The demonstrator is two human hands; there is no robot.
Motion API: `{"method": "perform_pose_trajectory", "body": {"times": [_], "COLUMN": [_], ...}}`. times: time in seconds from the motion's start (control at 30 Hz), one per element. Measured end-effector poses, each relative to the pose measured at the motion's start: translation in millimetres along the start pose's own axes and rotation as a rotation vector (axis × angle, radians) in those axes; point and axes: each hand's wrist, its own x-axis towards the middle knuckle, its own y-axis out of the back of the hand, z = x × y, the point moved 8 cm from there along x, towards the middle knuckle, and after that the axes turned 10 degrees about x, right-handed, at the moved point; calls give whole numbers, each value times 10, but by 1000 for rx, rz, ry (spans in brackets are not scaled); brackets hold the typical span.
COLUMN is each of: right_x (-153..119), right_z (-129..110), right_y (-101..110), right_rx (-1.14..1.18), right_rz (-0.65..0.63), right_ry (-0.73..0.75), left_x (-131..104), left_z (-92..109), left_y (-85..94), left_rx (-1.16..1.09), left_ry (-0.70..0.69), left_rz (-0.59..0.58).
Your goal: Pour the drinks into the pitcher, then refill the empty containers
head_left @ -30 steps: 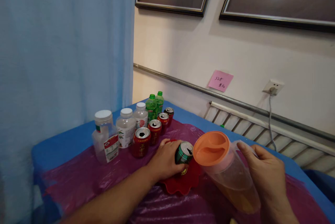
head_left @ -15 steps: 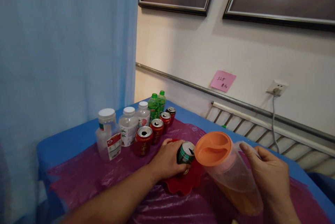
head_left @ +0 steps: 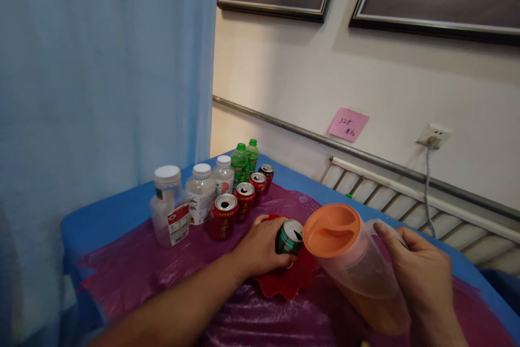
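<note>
My left hand (head_left: 263, 249) is wrapped round a green drink can (head_left: 290, 237), whose opened top faces up and leans a little to the right. Beneath the can lies a red tray with a scalloped edge (head_left: 280, 286). My right hand (head_left: 422, 271) grips the handle of a clear plastic pitcher (head_left: 361, 282) with an orange lid (head_left: 333, 230). The pitcher is tilted to the left, its lid edge close against the can's top. Amber liquid sits in the lower part of the pitcher. I cannot tell whether any is flowing.
Several opened red cans (head_left: 223, 217) stand in a row left of the tray. Behind them are clear white-capped bottles (head_left: 169, 206) and green bottles (head_left: 239, 163). Purple plastic sheeting (head_left: 162, 276) covers the blue table (head_left: 105, 211). A radiator (head_left: 377, 195) runs along the wall.
Both hands, the can and the pitcher keep nearly the same pose. The whole view has shifted very slightly.
</note>
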Motion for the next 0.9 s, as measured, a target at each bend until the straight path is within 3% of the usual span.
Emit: {"method": "perform_pose_trajectory", "body": {"times": [0.3,0.5,0.9], "right_x": [-5,-23,-17], "right_z": [72,-18,53], "right_y": [-41,-2,-7], "right_rx": [40,5,37], "right_rz": [-23,9,-11], "right_ry": [-54,-1,-23], "left_x": [-14,-11,-14], "left_z": [-1,-5,4], "left_y": [-3,-4,10], "left_rx": [-25,-27,-26], "left_ry": [11,4,10], "left_rz": [5,-6,-1]}}
